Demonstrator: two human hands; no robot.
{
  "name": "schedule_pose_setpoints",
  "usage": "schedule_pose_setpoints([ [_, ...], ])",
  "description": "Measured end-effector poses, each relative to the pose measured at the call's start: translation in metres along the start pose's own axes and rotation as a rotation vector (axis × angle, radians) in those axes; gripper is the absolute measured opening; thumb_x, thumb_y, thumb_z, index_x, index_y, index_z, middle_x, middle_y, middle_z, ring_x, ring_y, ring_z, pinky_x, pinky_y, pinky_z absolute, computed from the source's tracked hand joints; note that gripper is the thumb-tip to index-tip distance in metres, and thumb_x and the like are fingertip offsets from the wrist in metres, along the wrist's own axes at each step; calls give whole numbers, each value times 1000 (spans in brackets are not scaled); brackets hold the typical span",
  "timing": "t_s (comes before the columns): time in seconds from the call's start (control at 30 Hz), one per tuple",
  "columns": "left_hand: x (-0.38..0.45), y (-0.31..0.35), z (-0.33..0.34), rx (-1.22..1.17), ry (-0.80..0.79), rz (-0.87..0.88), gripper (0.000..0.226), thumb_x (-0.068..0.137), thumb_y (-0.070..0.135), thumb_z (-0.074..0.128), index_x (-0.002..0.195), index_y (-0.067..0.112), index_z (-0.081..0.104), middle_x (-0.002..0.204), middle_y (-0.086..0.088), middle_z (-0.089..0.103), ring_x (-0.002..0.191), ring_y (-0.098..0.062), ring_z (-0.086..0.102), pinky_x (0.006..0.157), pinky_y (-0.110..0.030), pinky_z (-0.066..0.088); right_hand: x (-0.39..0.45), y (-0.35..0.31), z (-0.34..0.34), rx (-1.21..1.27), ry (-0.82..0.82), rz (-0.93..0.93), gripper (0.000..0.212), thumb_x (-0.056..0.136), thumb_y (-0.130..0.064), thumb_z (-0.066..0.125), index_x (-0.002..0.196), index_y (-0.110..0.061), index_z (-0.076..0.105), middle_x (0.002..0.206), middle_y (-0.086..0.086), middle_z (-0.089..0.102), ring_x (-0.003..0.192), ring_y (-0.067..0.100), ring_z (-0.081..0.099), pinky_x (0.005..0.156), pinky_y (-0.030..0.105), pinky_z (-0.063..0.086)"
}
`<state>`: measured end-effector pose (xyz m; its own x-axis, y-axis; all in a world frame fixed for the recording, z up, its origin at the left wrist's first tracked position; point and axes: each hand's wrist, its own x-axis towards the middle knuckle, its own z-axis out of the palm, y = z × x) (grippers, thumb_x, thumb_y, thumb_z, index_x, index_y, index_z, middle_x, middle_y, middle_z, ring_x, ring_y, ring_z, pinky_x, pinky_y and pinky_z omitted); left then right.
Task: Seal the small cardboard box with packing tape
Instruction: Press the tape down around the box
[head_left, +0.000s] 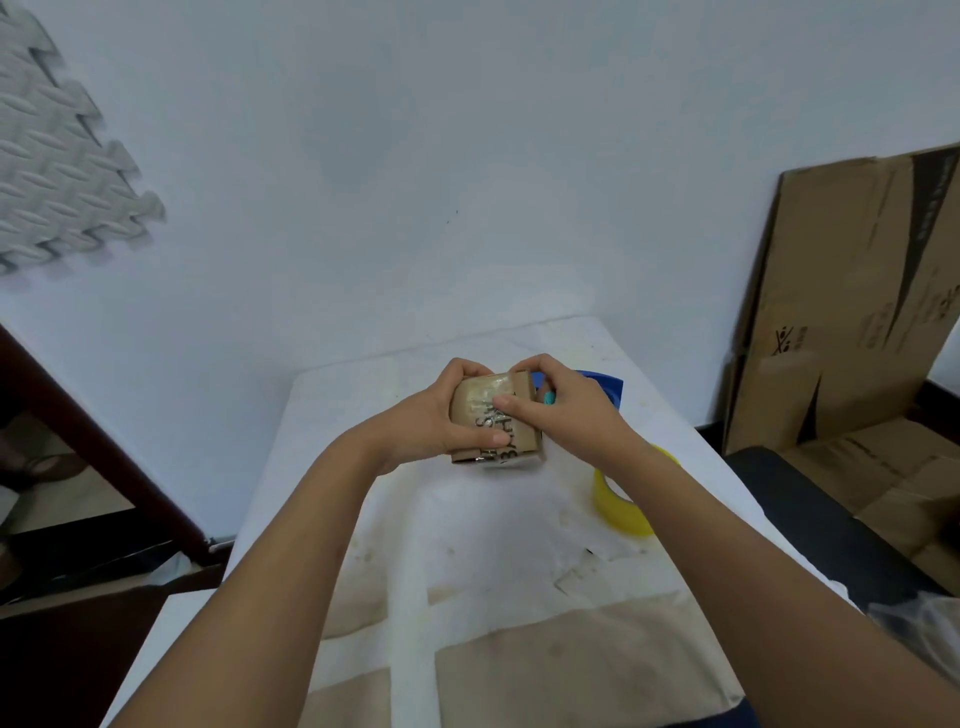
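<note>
A small brown cardboard box (480, 410) with black lettering and shiny clear tape across its top is held above the white table (467, 519). My left hand (421, 421) grips its left side, thumb lying on the top face. My right hand (561, 410) holds the right side, its thumb pressing on the tape and fingers curled over the far edge. A yellow roll of packing tape (618, 504) lies on the table under my right forearm.
A blue object (608, 387) and a small teal piece (548, 398) sit just behind my right hand. Flattened large cardboard boxes (852, 312) lean against the wall at right. A dark wooden frame (78, 441) stands at left. Brown paper covers the table's near end.
</note>
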<state>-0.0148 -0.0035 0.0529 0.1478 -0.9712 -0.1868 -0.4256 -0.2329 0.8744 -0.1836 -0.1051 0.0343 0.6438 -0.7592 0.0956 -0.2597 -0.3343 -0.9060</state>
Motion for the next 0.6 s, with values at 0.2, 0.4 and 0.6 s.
schedule_pose_setpoints([
  [0.2,5,6,-4,42,-2,-25,61,75,34,83,123,34,45,112,-4,68,90,-16,73,75,-28,60,2,-5,-7,-140,-71,-13,45,82,-45,70,121,-29,52,82,-14,54,74,2,54,59,16,37],
  [0.4,3,9,2,184,11,-4,58,76,44,80,121,40,44,110,4,67,90,-13,69,76,-26,57,-5,7,-17,-53,-188,13,54,81,-35,74,128,-35,46,86,-10,54,78,8,57,72,25,49],
  [0.6,-16,-32,21,194,259,214,49,85,28,74,131,36,57,128,18,60,114,1,59,87,-20,52,-16,29,-1,-87,-192,-80,54,81,-17,74,125,-33,46,91,-2,51,65,9,47,63,23,48],
])
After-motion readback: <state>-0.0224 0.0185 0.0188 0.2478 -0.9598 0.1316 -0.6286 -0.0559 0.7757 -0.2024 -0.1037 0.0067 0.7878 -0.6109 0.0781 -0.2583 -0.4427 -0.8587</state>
